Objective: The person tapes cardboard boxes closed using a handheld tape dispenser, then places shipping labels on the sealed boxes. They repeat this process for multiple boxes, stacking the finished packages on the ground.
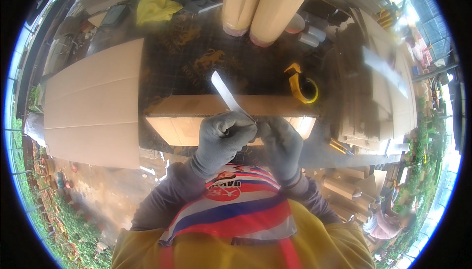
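Note:
Grey work gloves cover both hands, which meet in front of my chest. A narrow white strip [225, 91], like a strip of paper or label, slants up and away from the fingertips. My left hand [223, 134] is closed, pinching the strip near its lower end. Beside it, my right hand [282, 143] has its fingertips pressed together at that same end. Just beyond and below the hands lies a long brown cardboard box [182, 129] on the dark table. A yellow tape dispenser [296, 84] rests past the box's right end.
A large flat cardboard sheet [93, 106] lies at the left, with stacked cardboard [386, 87] at the right. Two tall brown rolls [275, 8] stand at the back near a yellow cloth [157, 4]. A yellow-and-black cutter [340, 146] sits by the right table edge. Another person [386, 222] is at lower right.

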The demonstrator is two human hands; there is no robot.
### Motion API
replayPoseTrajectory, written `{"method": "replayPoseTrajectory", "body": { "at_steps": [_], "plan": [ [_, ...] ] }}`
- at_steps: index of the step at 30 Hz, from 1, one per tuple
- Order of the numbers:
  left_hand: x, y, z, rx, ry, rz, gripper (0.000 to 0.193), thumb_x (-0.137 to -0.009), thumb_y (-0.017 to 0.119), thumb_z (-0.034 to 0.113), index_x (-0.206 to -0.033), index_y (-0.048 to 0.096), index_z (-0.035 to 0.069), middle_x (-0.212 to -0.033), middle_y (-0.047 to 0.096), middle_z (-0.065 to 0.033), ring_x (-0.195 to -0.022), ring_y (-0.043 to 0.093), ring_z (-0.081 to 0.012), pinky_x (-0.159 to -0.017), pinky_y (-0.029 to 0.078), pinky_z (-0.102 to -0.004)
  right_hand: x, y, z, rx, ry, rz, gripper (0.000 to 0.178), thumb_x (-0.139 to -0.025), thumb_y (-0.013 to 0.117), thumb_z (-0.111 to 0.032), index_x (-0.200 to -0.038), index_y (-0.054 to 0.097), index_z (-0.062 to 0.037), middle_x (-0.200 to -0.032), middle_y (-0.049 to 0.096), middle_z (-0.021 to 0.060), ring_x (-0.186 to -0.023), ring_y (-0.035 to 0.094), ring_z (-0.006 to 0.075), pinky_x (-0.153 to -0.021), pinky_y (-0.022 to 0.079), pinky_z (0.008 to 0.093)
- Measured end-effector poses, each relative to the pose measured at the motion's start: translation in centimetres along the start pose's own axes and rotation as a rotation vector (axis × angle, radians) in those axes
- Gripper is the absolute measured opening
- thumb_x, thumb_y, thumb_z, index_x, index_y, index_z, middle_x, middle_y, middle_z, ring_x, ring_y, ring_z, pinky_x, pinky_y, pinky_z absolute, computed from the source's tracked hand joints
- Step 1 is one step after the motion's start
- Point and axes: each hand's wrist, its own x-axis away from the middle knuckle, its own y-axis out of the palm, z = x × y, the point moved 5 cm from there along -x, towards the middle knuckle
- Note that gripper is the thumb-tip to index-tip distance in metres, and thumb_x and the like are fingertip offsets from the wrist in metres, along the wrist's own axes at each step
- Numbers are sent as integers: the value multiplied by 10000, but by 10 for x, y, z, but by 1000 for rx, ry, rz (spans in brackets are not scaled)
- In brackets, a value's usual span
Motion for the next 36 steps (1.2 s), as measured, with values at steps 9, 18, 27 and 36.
{"method": "replayPoseTrajectory", "body": {
  "at_steps": [9,18,27,36],
  "plan": [
    [9,-2,1,-117,35,12,58,-842,625,-70,-825,655,-23,-748,636,-32,-649,574,-67,-571,450,-225,-7,-1,-23,151,-201,-217,182,-873,646,59,-1054,637,48,-959,690,122,-842,676,185,-747,541,298],
    [16,-5,2,-141,72,22,60,-863,607,-56,-835,656,-34,-751,626,-33,-620,563,-63,-559,442,-224,-10,1,-5,49,-74,-220,135,-862,637,55,-994,649,26,-884,703,124,-811,693,211,-726,547,323],
    [21,-6,3,-67,4,57,39,-889,617,-32,-873,651,-43,-793,627,-41,-642,572,-65,-551,446,-228,-9,2,-16,33,-89,-279,249,-835,734,-8,-1070,656,21,-922,703,127,-841,705,205,-759,560,303],
    [20,-9,3,-198,198,76,51,-817,652,-79,-840,662,-35,-746,629,-53,-647,578,-107,-589,460,-252,-9,2,-23,145,-227,-289,257,-784,794,-16,-1015,688,24,-958,698,139,-826,703,224,-736,564,307]
  ]
}}
